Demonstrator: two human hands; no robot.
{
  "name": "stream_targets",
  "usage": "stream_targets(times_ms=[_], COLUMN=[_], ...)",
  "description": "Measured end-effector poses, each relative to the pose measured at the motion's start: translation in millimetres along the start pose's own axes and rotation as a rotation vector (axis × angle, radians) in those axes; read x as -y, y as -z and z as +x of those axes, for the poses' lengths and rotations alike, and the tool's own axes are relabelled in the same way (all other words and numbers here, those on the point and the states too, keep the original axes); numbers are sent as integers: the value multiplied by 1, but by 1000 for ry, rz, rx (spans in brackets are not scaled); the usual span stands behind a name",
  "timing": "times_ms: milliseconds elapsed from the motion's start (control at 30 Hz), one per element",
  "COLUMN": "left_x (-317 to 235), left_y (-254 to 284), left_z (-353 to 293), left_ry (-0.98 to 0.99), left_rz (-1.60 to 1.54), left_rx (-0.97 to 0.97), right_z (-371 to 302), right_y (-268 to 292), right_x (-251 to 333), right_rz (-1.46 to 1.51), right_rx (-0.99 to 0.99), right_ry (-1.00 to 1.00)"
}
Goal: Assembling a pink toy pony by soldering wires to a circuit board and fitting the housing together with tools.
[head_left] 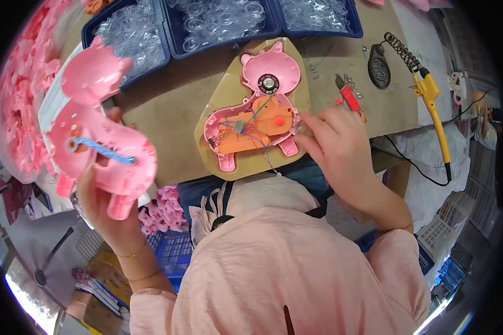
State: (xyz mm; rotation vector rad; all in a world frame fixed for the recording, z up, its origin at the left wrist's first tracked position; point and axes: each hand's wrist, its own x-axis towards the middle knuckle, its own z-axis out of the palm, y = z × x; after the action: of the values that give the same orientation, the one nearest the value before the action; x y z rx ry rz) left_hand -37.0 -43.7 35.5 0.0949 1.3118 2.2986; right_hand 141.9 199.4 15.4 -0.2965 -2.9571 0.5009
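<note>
My left hand grips a pink plastic toy shell half, shaped like an animal, raised off the table at the left. Its hollow inside faces up, with a blue strip lying across it. In the middle, the matching pink shell half lies hollow side up on a tan board. It holds a round speaker, an orange mechanism box and several thin wires. My right hand is closed in a pinch at this shell's right edge; what sits between the fingertips is too small to make out.
Blue bins of clear plastic parts line the table's far edge. Right of the board lie a red cutter knife, loose screws and a dark oval pad. A yellow soldering iron rests in a coil holder. Pink shells pile up far left.
</note>
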Motion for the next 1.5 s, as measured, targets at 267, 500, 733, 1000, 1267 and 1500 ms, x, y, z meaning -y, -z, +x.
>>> stream_targets(times_ms=[267,500,733,1000,1267,1500], left_x=[3,10,42,44,44,57], left_y=[4,-11,-18,-36,-40,-51], left_z=[-9,-2,-4,-6,-11,-19], left_ry=[60,237,296,278,309,105], left_rz=[382,139,199,480,471,735], left_rx=[-184,-11,-97,94,151,131], right_z=[-12,14,19,16,22,33], right_y=[-2,-8,-16,-23,-4,-7], right_x=[-12,-3,12,17,32,51], right_rz=[-53,-114,430,760,1018,462], right_rx=[-159,4,202,-5,157,-286], right_ry=[274,903,486,167,-302,119])
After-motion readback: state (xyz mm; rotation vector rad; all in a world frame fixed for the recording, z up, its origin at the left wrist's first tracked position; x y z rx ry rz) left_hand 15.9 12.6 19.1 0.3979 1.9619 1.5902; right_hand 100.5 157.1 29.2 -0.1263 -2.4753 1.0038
